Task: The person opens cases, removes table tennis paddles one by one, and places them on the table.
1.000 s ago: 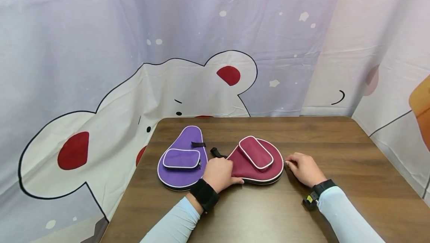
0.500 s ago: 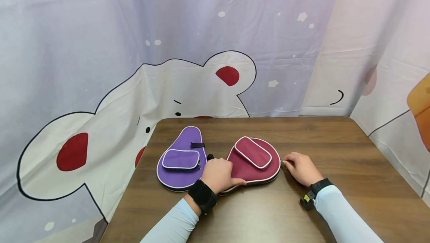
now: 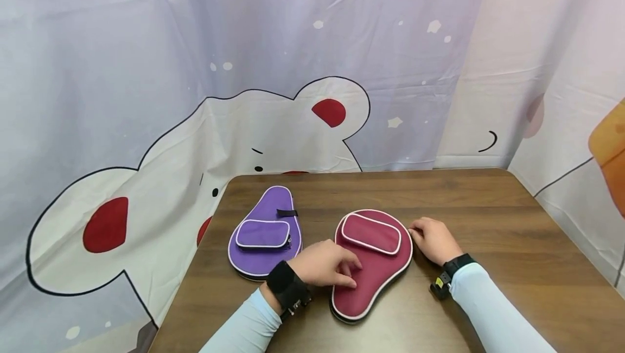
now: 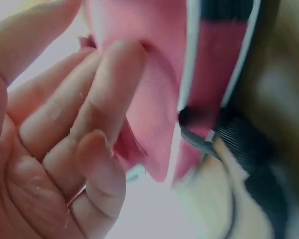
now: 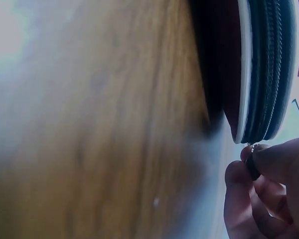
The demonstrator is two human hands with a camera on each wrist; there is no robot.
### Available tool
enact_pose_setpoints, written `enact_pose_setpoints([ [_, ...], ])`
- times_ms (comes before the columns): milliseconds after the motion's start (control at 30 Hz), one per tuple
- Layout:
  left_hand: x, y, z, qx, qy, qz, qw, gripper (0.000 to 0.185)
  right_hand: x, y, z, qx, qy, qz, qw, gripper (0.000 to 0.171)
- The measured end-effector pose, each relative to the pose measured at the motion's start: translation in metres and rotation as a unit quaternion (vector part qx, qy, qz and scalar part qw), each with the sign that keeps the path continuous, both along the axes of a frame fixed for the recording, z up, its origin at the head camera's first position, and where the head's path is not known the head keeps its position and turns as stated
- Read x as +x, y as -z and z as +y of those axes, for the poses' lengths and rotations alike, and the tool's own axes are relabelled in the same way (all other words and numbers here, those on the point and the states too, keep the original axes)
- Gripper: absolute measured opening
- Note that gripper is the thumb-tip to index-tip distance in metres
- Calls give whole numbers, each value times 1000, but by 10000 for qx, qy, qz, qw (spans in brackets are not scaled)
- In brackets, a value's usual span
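Note:
A dark red padded table tennis bat case [image 3: 373, 274] with white piping and a small front pocket [image 3: 371, 232] lies flat, its narrow end toward me. My left hand [image 3: 323, 263] is over the case's left side, fingers loosely bent and holding nothing. In the left wrist view its fingertips [image 4: 127, 52] are right at the red fabric. My right hand [image 3: 434, 240] is at the case's right edge. Its thumb and forefinger pinch a dark zipper pull [image 5: 252, 168] at the end of the black zipper band [image 5: 269, 69], as the right wrist view shows.
A similar purple bat case [image 3: 274, 204] with its own pocket and a black strap [image 3: 287, 213] lies to the left, close to my left hand. Both cases rest on a brown wooden table [image 3: 469, 196]. A patterned cloth [image 3: 273, 33] hangs behind the table.
The red case has turned, its narrow end swinging from the left toward me. My left hand has released its edge and shifted slightly right. The right hand has stayed at the rim.

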State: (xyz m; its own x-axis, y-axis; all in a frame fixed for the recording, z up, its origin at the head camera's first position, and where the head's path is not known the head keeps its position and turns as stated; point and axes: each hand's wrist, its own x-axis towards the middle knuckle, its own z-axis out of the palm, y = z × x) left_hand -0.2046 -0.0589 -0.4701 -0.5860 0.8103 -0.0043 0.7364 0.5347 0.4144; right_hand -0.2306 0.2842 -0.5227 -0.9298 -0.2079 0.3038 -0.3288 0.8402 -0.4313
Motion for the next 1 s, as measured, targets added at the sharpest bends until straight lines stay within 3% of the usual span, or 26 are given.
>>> enact_pose_setpoints([
  [33,0,0,2,106,91,-19,9999,27,0,0,-1,-12,0,20,10000,4],
  [100,0,3,6,380,128,299,9988,24,0,0,-3,-23,-41,66,10000,4],
  [233,-10,9,9,811,-303,1404,9863,37,-1,0,-6,-60,-117,169,9998,4],
  [300,-15,10,9,800,-498,1651,9818,52,-3,0,-7,-72,-159,204,9996,4],
  [467,-24,17,10,185,-733,1547,9851,76,-4,0,-7,-104,-198,203,9995,6],
  [533,-25,19,11,73,-817,1527,9849,75,-4,0,-8,-112,-215,208,9995,7],
  [767,-21,21,11,192,-1175,1964,9733,66,-4,3,-11,-132,-434,450,9980,7],
  [1000,-18,18,14,-75,-1525,1838,9710,68,-4,5,-14,-137,-493,611,9968,7],
])
